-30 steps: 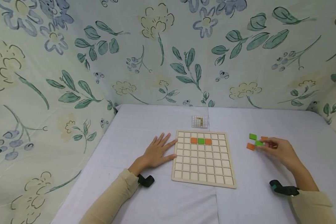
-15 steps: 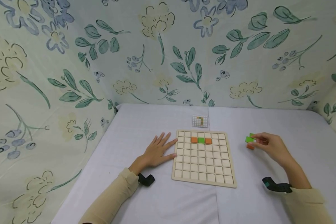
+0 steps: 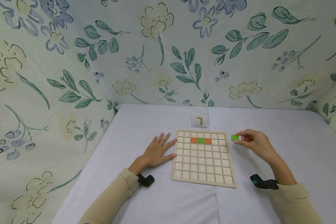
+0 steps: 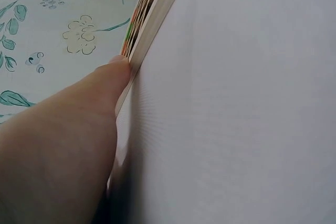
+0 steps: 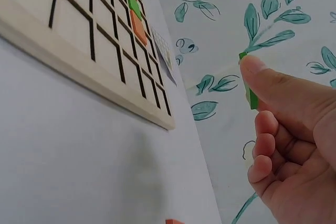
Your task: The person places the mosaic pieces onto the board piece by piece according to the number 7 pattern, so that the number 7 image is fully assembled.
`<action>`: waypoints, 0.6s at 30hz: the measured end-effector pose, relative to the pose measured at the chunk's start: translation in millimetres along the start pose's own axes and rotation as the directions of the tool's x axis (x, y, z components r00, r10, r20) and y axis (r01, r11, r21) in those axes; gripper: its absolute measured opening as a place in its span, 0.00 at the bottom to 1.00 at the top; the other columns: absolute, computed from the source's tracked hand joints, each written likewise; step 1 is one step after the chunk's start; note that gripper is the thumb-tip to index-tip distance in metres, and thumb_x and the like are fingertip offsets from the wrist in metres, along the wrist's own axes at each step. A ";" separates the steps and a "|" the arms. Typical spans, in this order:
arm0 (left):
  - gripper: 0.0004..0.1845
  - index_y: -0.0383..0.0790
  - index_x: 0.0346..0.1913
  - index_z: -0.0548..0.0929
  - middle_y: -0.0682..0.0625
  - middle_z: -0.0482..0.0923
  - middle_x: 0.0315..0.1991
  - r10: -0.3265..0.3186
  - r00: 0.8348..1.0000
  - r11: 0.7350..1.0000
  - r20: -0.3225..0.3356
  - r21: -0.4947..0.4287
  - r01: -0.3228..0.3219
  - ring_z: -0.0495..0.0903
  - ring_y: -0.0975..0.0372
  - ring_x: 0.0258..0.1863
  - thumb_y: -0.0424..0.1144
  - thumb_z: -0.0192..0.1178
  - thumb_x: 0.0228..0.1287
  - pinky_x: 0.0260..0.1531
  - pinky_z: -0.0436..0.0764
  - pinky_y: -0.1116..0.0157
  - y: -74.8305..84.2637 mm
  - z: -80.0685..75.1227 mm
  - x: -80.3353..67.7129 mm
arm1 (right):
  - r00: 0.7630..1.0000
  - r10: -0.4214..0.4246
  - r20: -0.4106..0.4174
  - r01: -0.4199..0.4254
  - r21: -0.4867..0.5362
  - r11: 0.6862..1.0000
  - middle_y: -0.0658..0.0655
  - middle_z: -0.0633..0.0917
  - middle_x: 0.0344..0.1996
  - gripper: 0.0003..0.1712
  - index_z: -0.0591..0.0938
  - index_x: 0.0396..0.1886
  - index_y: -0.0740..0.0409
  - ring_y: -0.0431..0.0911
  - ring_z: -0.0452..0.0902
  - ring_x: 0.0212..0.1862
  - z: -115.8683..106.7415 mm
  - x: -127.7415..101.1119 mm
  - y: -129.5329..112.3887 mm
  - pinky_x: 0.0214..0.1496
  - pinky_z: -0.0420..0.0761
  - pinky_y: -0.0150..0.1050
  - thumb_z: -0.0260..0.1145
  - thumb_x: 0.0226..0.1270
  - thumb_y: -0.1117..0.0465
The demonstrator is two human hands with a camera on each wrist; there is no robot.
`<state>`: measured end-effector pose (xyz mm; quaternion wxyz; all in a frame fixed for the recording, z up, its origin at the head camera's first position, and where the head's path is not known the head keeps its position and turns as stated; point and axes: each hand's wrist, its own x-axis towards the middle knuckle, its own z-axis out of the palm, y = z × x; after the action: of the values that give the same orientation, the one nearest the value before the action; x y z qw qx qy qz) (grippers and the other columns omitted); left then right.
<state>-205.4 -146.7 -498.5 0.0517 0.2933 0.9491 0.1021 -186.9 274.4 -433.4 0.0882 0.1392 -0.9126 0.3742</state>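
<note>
A square wooden grid board point(image 3: 203, 183) lies on the white cloth. In its second row from the far side sit an orange tile point(image 3: 194, 140), a green tile point(image 3: 201, 140) and another orange tile point(image 3: 208, 141), side by side. My left hand point(image 3: 155, 152) rests flat with fingers spread, thumb and fingertip at the board's left edge; the left wrist view shows the thumb point(image 4: 113, 74) against that edge. Just off the board's right side, my right hand point(image 3: 256, 144) pinches a green square tile point(image 3: 235, 137) between thumb and fingers, raised above the cloth.
Behind the board lies a small pattern card point(image 3: 199, 121) with a printed coloured grid. An orange corner point(image 5: 173, 221) shows at the bottom of the right wrist view; the right hand hides the loose tiles in the head view. Floral cloth point(image 3: 162, 62) hangs behind the table.
My right hand has lifted the green tile from beside the loose tiles and carried it left, close to the board. The left hand stays where it was.
</note>
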 end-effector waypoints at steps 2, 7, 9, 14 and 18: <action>0.40 0.61 0.81 0.47 0.48 0.36 0.81 0.001 1.000 1.000 -0.002 0.002 -0.001 0.33 0.48 0.78 0.71 0.38 0.72 0.74 0.35 0.46 -0.1 0.2 0.0 | 1.000 -0.004 0.004 0.004 0.004 1.000 0.54 0.75 0.25 0.15 0.86 0.43 0.66 0.44 0.69 0.29 4.2 2.3 -3.7 0.24 0.70 0.31 0.77 0.57 0.66; 0.40 0.62 0.80 0.46 0.48 0.35 0.81 -0.003 1.000 1.000 0.002 0.004 0.003 0.32 0.49 0.78 0.71 0.37 0.72 0.74 0.34 0.47 -0.7 0.6 0.4 | 1.000 -0.004 0.030 0.003 0.034 0.999 0.54 0.75 0.25 0.16 0.86 0.44 0.67 0.46 0.69 0.31 14.5 7.6 -12.2 0.26 0.70 0.30 0.77 0.57 0.64; 0.40 0.62 0.80 0.47 0.48 0.35 0.81 0.001 1.000 1.000 -0.002 0.002 -0.001 0.32 0.49 0.78 0.71 0.38 0.72 0.74 0.34 0.47 -0.9 0.7 0.5 | 0.999 0.000 0.044 -0.002 0.044 0.999 0.55 0.75 0.26 0.17 0.86 0.44 0.68 0.47 0.69 0.31 19.3 9.6 -15.5 0.27 0.71 0.31 0.77 0.57 0.64; 0.40 0.61 0.81 0.48 0.47 0.37 0.81 0.010 1.000 1.000 -0.014 -0.004 -0.010 0.33 0.48 0.78 0.71 0.38 0.72 0.74 0.35 0.47 -1.2 0.9 0.1 | 0.997 0.006 0.076 -0.012 0.074 0.997 0.54 0.74 0.26 0.17 0.86 0.44 0.67 0.47 0.69 0.31 32.2 14.2 -21.4 0.27 0.70 0.31 0.77 0.57 0.65; 0.40 0.61 0.80 0.48 0.47 0.37 0.81 0.012 1.000 1.000 -0.017 -0.003 -0.012 0.34 0.48 0.78 0.71 0.38 0.72 0.74 0.35 0.47 -1.7 1.3 0.1 | 0.995 -0.009 0.095 0.000 0.097 0.995 0.53 0.75 0.25 0.16 0.86 0.44 0.68 0.46 0.69 0.30 40.8 17.0 -23.9 0.27 0.70 0.31 0.77 0.57 0.66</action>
<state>-206.2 -147.8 -500.2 0.0434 0.2980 0.9476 0.1063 -197.7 226.1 -442.0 0.0385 0.1632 -0.8962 0.4107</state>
